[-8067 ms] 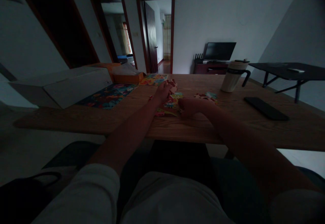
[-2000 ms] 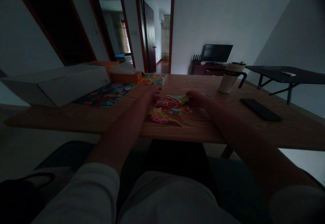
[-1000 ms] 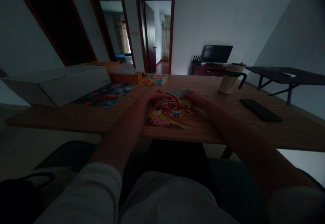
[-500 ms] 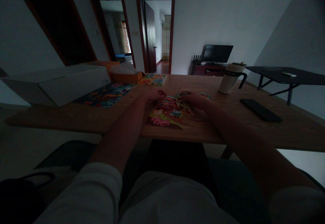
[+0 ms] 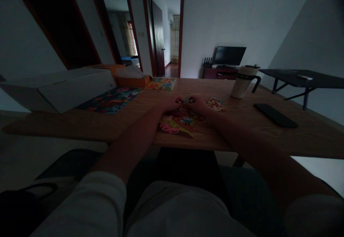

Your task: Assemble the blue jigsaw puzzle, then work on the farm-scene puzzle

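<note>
A partly assembled jigsaw puzzle (image 5: 176, 127) with a pink and green figure along its lower edge lies on the wooden table in front of me. My left hand (image 5: 171, 104) is over its upper left part, fingers curled in a pinch around a small light puzzle piece (image 5: 178, 101). Close beside it, my right hand (image 5: 198, 105) has its fingers bent and pinched at a piece by the puzzle's top edge. The fingertips of both hands almost meet. Loose puzzle pieces (image 5: 215, 104) are just right of my right hand. Both hands hide the puzzle's upper part, and the light is dim.
A dark puzzle sheet (image 5: 111, 100), a white box (image 5: 77, 88), an orange box (image 5: 134, 81) and a bright puzzle sheet (image 5: 161, 84) are on the left. To the right stand a lidded cup (image 5: 243, 83) and a black phone-like slab (image 5: 275, 115). A black folding table (image 5: 303, 77) stands beyond.
My left hand has moved right, over the puzzle, and its fingers have closed. My right hand has shifted slightly left, uncovering more loose pieces, so the hands are closer together.
</note>
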### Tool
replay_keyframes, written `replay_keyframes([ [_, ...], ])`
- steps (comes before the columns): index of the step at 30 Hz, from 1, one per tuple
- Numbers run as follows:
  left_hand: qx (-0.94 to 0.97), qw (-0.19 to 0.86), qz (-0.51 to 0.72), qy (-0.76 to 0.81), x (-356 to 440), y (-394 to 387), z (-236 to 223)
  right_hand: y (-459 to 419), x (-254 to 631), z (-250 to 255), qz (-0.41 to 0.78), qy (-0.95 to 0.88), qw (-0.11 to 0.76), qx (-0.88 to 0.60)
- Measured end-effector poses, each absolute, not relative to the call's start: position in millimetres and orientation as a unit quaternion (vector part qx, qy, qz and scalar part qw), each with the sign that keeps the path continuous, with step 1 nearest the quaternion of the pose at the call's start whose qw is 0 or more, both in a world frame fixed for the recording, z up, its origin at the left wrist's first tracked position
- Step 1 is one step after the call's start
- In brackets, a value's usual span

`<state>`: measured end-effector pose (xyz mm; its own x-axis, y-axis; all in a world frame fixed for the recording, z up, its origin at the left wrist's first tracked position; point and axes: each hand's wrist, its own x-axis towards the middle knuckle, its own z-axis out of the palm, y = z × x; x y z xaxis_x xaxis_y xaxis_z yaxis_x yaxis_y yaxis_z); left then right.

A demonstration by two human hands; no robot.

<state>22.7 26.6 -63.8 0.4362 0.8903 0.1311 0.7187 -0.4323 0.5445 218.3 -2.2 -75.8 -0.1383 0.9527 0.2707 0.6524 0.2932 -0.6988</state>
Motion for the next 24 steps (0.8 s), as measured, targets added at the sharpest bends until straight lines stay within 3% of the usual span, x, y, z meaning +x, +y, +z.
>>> replay_keyframes([
  [8,0.837,0.224,0.220,0.449,23.7,27.9,-65.7,-7.8,210.6,-80.2,0.099,-0.787,0.269,-0.547],
  [17,0.750,0.348,0.385,0.411,24.8,21.8,-61.3,-3.4,223.9,-70.1,0.188,-0.777,0.332,-0.500],
  [24,0.781,0.240,0.358,0.452,25.7,22.5,-57.5,-0.3,233.6,-71.9,0.209,-0.806,0.296,-0.469],
])
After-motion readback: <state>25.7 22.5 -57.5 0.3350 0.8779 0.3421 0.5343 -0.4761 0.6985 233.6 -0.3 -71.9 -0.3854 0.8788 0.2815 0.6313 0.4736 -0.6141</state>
